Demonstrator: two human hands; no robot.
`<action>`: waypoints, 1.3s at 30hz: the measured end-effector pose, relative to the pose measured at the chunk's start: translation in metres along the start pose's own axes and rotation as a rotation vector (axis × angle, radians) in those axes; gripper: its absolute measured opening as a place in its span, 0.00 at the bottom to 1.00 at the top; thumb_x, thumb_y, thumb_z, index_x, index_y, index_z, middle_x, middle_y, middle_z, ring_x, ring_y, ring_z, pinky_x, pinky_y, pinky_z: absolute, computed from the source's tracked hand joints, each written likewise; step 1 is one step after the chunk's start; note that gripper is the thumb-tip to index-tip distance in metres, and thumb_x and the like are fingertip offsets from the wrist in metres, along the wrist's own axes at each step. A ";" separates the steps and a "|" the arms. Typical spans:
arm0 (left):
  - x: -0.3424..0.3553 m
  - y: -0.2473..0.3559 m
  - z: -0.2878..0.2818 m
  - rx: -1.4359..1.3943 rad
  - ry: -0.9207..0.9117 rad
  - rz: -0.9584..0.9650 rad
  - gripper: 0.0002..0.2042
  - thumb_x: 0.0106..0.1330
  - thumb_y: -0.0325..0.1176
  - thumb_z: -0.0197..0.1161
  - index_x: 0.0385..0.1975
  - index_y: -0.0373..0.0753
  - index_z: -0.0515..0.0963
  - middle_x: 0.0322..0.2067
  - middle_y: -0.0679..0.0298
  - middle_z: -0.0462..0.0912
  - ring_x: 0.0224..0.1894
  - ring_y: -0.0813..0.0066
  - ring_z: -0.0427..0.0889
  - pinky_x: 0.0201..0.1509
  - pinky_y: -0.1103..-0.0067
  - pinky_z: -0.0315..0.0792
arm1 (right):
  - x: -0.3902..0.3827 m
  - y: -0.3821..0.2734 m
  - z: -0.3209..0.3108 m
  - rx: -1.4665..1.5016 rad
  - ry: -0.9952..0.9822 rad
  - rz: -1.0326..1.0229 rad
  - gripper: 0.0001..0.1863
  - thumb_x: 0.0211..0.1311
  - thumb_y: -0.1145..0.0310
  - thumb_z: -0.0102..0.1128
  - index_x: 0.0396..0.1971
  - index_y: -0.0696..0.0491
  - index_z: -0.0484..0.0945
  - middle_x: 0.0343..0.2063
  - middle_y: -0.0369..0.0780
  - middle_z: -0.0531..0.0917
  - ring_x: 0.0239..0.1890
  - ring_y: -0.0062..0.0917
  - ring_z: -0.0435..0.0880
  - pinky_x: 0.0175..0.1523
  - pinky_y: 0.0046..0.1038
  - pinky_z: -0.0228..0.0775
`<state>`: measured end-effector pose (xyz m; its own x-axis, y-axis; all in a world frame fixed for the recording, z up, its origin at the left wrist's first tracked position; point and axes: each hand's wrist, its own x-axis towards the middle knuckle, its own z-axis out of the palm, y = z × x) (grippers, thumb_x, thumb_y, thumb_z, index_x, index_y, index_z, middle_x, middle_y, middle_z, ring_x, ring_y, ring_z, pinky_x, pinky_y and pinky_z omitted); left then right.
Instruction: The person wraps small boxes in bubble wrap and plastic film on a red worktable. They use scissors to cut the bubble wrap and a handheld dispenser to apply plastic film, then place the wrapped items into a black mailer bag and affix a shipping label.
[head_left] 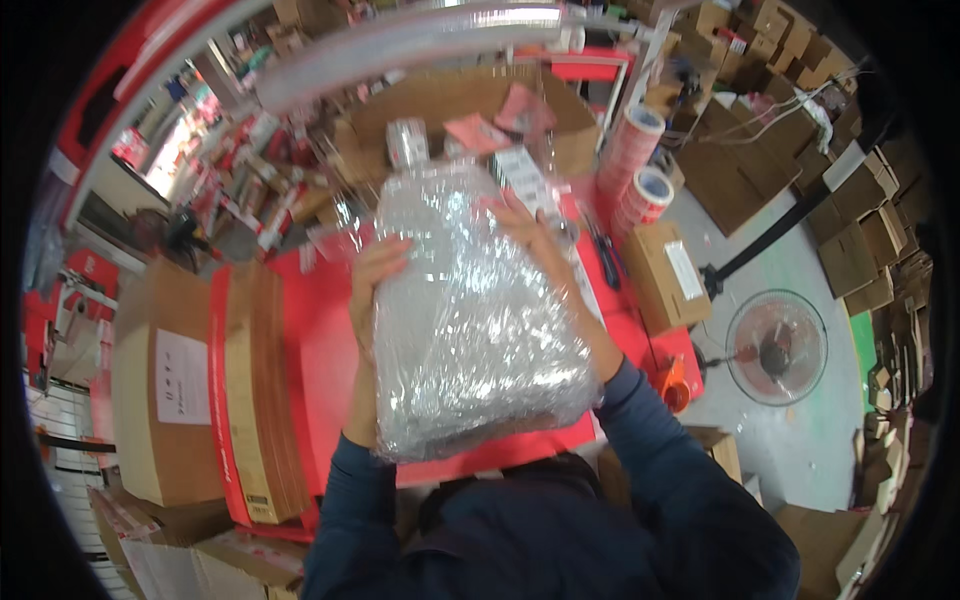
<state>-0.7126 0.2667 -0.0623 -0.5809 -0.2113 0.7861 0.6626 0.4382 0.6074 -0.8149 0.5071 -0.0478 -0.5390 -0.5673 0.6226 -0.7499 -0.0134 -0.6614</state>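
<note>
A bulky package wrapped in clear bubble wrap (475,320) is held over the red table (320,340), filling the middle of the view. My left hand (376,285) grips its left side, the fingers curled onto the top face. On the far right part of the package lies my right hand (535,240), its fingers bent over the wrap and its wrist along the right side. What is inside the wrap cannot be made out. The undersides of both hands are hidden.
Flattened cardboard boxes (265,390) stand at the left. Tape rolls (645,200), a small brown box (665,278) and an orange tape dispenser (675,385) line the right. An open carton (365,130) stands behind the package. A fan (775,347) is on the floor at right.
</note>
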 end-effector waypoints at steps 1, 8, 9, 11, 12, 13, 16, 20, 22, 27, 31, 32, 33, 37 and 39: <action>-0.008 -0.007 0.000 0.017 -0.018 -0.065 0.24 0.74 0.53 0.56 0.51 0.36 0.79 0.60 0.53 0.81 0.69 0.54 0.73 0.76 0.61 0.62 | -0.019 0.000 -0.002 0.110 -0.040 0.079 0.38 0.74 0.31 0.38 0.60 0.52 0.75 0.68 0.44 0.77 0.77 0.44 0.64 0.80 0.51 0.44; -0.058 -0.005 0.007 -0.052 -0.206 -0.586 0.25 0.76 0.53 0.55 0.57 0.37 0.76 0.59 0.55 0.81 0.64 0.59 0.77 0.69 0.63 0.70 | -0.136 0.041 0.015 0.356 -0.272 0.627 0.35 0.77 0.35 0.38 0.62 0.51 0.74 0.68 0.44 0.77 0.76 0.42 0.66 0.78 0.49 0.49; -0.074 -0.003 0.007 -0.092 -0.182 -0.639 0.26 0.76 0.54 0.55 0.58 0.38 0.76 0.59 0.55 0.81 0.63 0.59 0.78 0.68 0.63 0.72 | -0.141 0.057 0.025 0.422 -0.294 0.779 0.35 0.77 0.36 0.38 0.62 0.51 0.74 0.68 0.44 0.77 0.76 0.41 0.66 0.78 0.49 0.50; -0.115 -0.008 0.007 -0.125 -0.212 -0.925 0.27 0.76 0.57 0.53 0.60 0.39 0.75 0.57 0.56 0.82 0.60 0.59 0.80 0.65 0.62 0.75 | -0.145 0.092 0.047 0.565 -0.336 1.132 0.34 0.78 0.37 0.38 0.62 0.50 0.74 0.68 0.44 0.77 0.76 0.40 0.66 0.77 0.48 0.52; -0.140 -0.014 0.006 -0.149 -0.227 -1.111 0.28 0.76 0.58 0.52 0.61 0.40 0.75 0.57 0.56 0.83 0.59 0.60 0.81 0.63 0.62 0.76 | -0.147 0.109 0.060 0.639 -0.366 1.320 0.33 0.79 0.38 0.38 0.63 0.50 0.74 0.68 0.44 0.77 0.76 0.40 0.67 0.77 0.48 0.52; -0.165 -0.022 0.005 -0.205 -0.193 -1.388 0.29 0.77 0.59 0.51 0.62 0.41 0.75 0.56 0.57 0.83 0.58 0.60 0.82 0.61 0.62 0.77 | -0.153 0.121 0.068 0.687 -0.387 1.459 0.33 0.79 0.38 0.38 0.63 0.50 0.74 0.67 0.44 0.77 0.76 0.40 0.67 0.77 0.48 0.53; -0.231 -0.058 0.001 -0.153 -0.169 -1.907 0.26 0.76 0.59 0.52 0.59 0.44 0.79 0.50 0.59 0.86 0.51 0.60 0.86 0.54 0.62 0.82 | -0.175 0.142 0.088 0.774 -0.400 1.693 0.31 0.80 0.40 0.38 0.64 0.49 0.74 0.67 0.44 0.77 0.76 0.38 0.67 0.76 0.47 0.55; -0.264 -0.102 0.005 -0.412 -0.223 -1.928 0.27 0.75 0.58 0.53 0.59 0.42 0.81 0.50 0.58 0.88 0.49 0.61 0.88 0.50 0.56 0.82 | -0.191 0.151 0.100 0.816 -0.364 1.769 0.29 0.82 0.42 0.38 0.65 0.49 0.73 0.67 0.44 0.78 0.75 0.37 0.68 0.75 0.46 0.58; -0.262 -0.102 0.005 -0.475 -0.234 -2.045 0.26 0.80 0.54 0.49 0.63 0.41 0.79 0.59 0.55 0.84 0.55 0.60 0.85 0.56 0.60 0.81 | -0.192 0.145 0.095 0.794 -0.371 1.794 0.29 0.82 0.44 0.38 0.65 0.48 0.73 0.67 0.44 0.78 0.75 0.36 0.69 0.74 0.45 0.60; -0.264 -0.013 -0.026 -0.023 0.073 -1.745 0.28 0.79 0.48 0.59 0.71 0.36 0.71 0.67 0.52 0.77 0.63 0.59 0.81 0.62 0.60 0.79 | -0.211 0.096 0.039 0.704 -0.164 1.713 0.24 0.85 0.54 0.42 0.69 0.49 0.73 0.68 0.44 0.77 0.74 0.29 0.70 0.71 0.44 0.67; -0.285 0.044 -0.068 0.616 -0.260 -0.912 0.30 0.71 0.33 0.67 0.72 0.39 0.68 0.74 0.42 0.64 0.77 0.42 0.61 0.77 0.47 0.58 | -0.243 0.067 -0.005 -0.241 -0.304 0.544 0.27 0.74 0.71 0.58 0.71 0.51 0.70 0.73 0.50 0.69 0.77 0.45 0.66 0.77 0.54 0.59; -0.289 0.045 -0.073 0.788 -0.434 -0.750 0.33 0.67 0.31 0.69 0.72 0.40 0.67 0.75 0.41 0.61 0.79 0.39 0.57 0.79 0.44 0.53 | -0.247 0.068 -0.006 -0.454 -0.323 0.250 0.28 0.71 0.73 0.61 0.71 0.52 0.70 0.74 0.51 0.67 0.77 0.48 0.65 0.78 0.56 0.57; -0.291 0.038 -0.075 0.931 -0.558 -0.506 0.35 0.64 0.29 0.71 0.73 0.41 0.66 0.77 0.40 0.57 0.81 0.36 0.52 0.80 0.41 0.48 | -0.247 0.072 -0.003 -0.521 -0.480 0.228 0.32 0.68 0.73 0.63 0.72 0.51 0.69 0.75 0.52 0.64 0.79 0.49 0.61 0.78 0.59 0.53; -0.262 -0.013 -0.055 0.830 -0.801 -0.291 0.39 0.60 0.32 0.74 0.73 0.44 0.65 0.80 0.41 0.48 0.82 0.34 0.45 0.78 0.33 0.42 | -0.208 0.101 0.025 -0.554 -0.656 0.128 0.42 0.58 0.71 0.70 0.75 0.49 0.65 0.79 0.50 0.56 0.83 0.51 0.49 0.78 0.71 0.40; -0.223 -0.033 -0.043 0.759 -0.708 -0.078 0.39 0.61 0.33 0.74 0.74 0.45 0.64 0.80 0.41 0.48 0.82 0.34 0.46 0.77 0.31 0.41 | -0.174 0.104 0.022 -0.497 -0.674 0.110 0.46 0.55 0.67 0.74 0.75 0.48 0.65 0.80 0.49 0.55 0.83 0.51 0.47 0.78 0.72 0.38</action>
<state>-0.5841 0.2617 -0.2529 -0.9166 0.1905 0.3516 0.2816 0.9318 0.2292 -0.7908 0.5857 -0.2341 -0.3929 -0.9162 0.0783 -0.8731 0.3449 -0.3447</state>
